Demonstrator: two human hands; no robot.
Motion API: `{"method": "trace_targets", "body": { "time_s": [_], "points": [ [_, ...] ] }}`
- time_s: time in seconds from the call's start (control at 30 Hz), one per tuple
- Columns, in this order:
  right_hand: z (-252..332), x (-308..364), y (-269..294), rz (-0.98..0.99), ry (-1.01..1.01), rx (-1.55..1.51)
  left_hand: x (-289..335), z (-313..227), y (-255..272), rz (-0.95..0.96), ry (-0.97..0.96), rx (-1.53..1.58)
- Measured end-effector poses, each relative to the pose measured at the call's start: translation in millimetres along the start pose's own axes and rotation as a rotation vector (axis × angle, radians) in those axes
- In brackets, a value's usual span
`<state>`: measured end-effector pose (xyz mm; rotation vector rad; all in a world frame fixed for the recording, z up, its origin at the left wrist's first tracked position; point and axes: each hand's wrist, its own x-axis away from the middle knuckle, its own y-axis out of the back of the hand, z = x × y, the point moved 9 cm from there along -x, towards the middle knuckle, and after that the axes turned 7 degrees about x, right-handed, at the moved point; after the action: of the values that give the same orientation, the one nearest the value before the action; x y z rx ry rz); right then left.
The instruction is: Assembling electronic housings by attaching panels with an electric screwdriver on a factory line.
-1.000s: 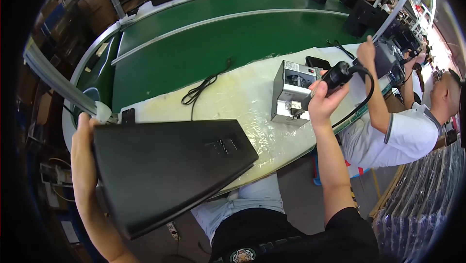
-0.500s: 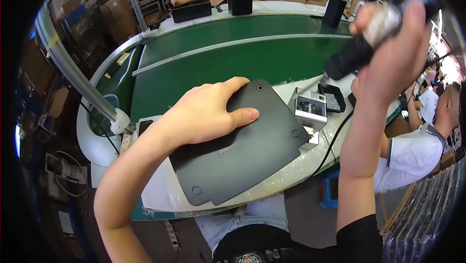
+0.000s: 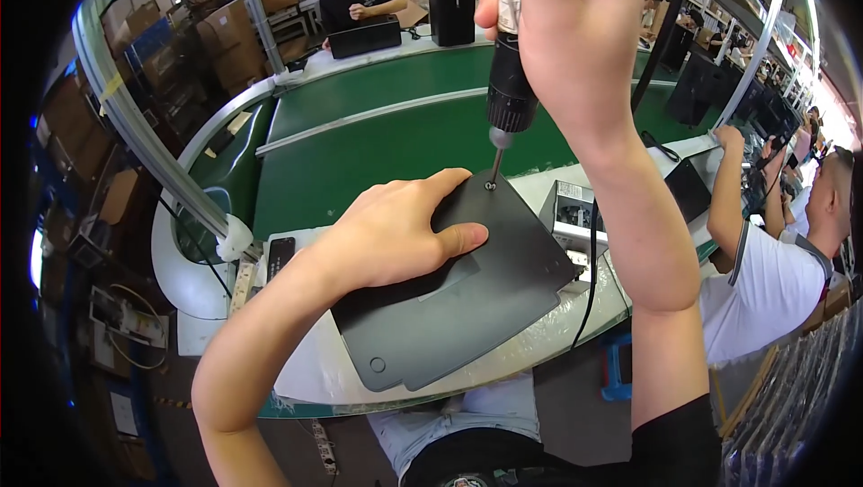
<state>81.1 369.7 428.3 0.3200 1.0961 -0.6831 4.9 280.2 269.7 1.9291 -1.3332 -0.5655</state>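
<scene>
We saw a flat dark box (image 3: 467, 307) lying on the pale, plastic-covered table (image 3: 306, 370), in front of the person and turned at a slant. In its far corner there was a small round hole (image 3: 490, 186), and the metal bit (image 3: 497, 163) of a power screwdriver (image 3: 512, 83) stood in it, almost upright. We noticed the right hand (image 3: 580, 47) closed around the body of this tool, high above the box, partly cut by the upper edge of the view. The left hand (image 3: 395, 231) lay on top of the box, with thumb and forefinger spread wide, and pressed its palm side on the surface near the hole. Just beside the box, on the right, we found a small metal machine (image 3: 571, 208), and a black cord (image 3: 589, 289) hung in front of it. On the left there was a dark remote control (image 3: 280, 253). Behind the table we saw the green belt (image 3: 378, 146), and across it one co-worker (image 3: 360, 2) in black bent over a black case (image 3: 366, 38), near a tall black speaker (image 3: 452, 13). At the right sat another person (image 3: 778, 258) in a white shirt.
</scene>
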Motion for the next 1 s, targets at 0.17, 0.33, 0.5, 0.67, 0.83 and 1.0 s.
{"method": "trace_targets", "body": {
  "time_s": [0.17, 0.33, 0.5, 0.67, 0.83, 1.0],
  "points": [
    [-10, -1, -8, 0.033, -0.06, -0.004, 0, -1, 0, 0.017, -0.041, -0.014],
    [-12, 1, -9, 0.048, -0.064, 0.022, 3, -5, 2, 0.062, -0.039, -0.108],
    [6, 5, 21, -0.106, 0.073, -0.063, 6, 17, 11, 0.139, -0.044, -0.027],
    [29, 53, 125, -0.347, 0.146, 0.441, 47, 131, 9, -0.038, 0.074, 0.968],
    [-45, 172, 181, -0.369, 0.014, 0.597, 97, 218, -54, -0.56, 0.284, 1.053],
    [-100, 239, 203, -0.284, -0.067, 0.612, 105, 205, -34, -0.592, 0.214, 0.519]
  ]
}}
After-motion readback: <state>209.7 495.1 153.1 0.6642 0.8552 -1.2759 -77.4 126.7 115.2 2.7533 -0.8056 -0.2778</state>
